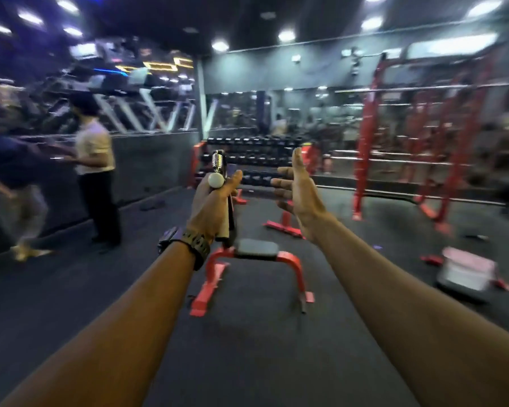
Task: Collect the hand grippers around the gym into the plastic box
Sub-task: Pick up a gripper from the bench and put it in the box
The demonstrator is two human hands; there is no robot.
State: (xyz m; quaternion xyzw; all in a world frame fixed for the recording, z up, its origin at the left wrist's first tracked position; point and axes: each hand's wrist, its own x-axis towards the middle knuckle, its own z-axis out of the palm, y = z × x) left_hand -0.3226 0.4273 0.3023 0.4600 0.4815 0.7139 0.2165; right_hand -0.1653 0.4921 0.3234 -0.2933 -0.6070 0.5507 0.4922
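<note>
Left hand (210, 201) clamped round a hand gripper (221, 183), held up ahead of me, its long axis near upright, spring coil on top. Right hand (299, 189) empty, fingers straight and spread, close beside the left, not touching the gripper. Plastic box (465, 273) sat on the floor low to my right, well apart from both hands, blurred. I judged the right arm nearer it, though the load was in the left. Red bench (256, 254) stood between.
</note>
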